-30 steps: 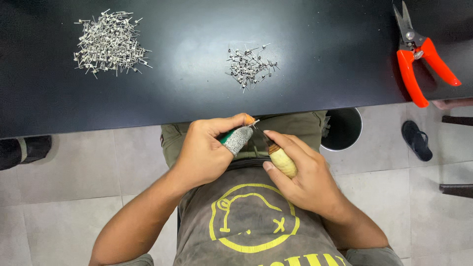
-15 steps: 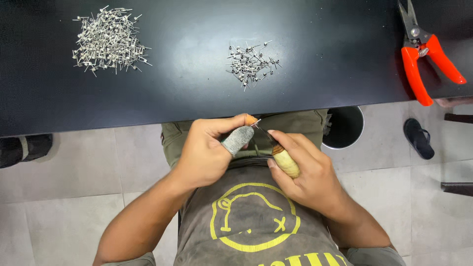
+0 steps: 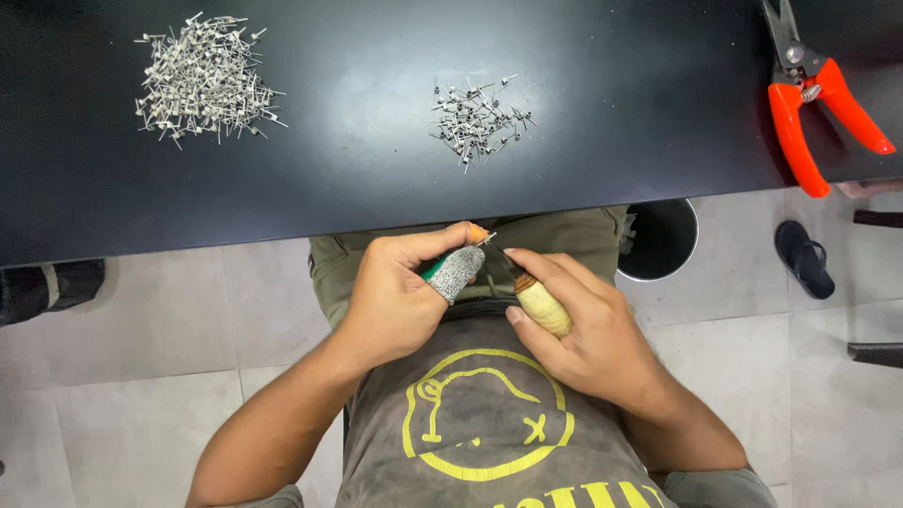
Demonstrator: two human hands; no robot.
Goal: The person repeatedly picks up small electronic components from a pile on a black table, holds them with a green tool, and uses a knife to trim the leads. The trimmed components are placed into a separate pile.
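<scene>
My left hand sits over my lap just below the table edge, its thumb in a grey knit cot, pinching a tiny metal pin between thumb and forefinger. My right hand grips a small knife with a pale wooden handle; its dark blade points up-left toward the pin. On the black table lie a large pile of metal pins at the left and a smaller pile at the middle.
Orange-handled snips lie at the table's right end. Under the table a dark round bin stands by my right knee. A black sandal lies on the tiled floor at right, a dark shoe at left.
Both hands stay together over my lap with only slight shifts; the knife blade works against the pin. The view has drifted a little.
</scene>
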